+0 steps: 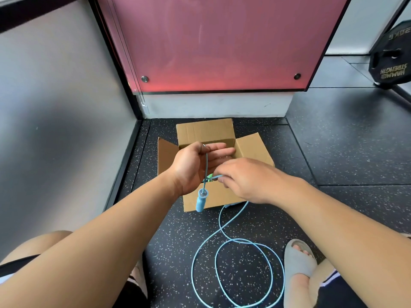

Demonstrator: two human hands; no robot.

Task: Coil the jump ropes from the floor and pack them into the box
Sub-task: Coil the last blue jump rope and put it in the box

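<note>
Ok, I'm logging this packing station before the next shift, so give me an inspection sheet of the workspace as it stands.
Surface: dark speckled floor, rubber-like tiles.
Job's things: open box, flaps out; something green shows inside. Blue rope mostly loose in loops on the floor; its handle hangs below the left hand.
Clutter: nothing seen.
Grippers: left hand open, rope draped over the thumb side; right hand pinches the rope over the box.
Cables: nothing seen apart from the rope.
Surroundings: red panel behind the box, grey wall at left, weight plate at far right, a slipper by the loops.
</note>
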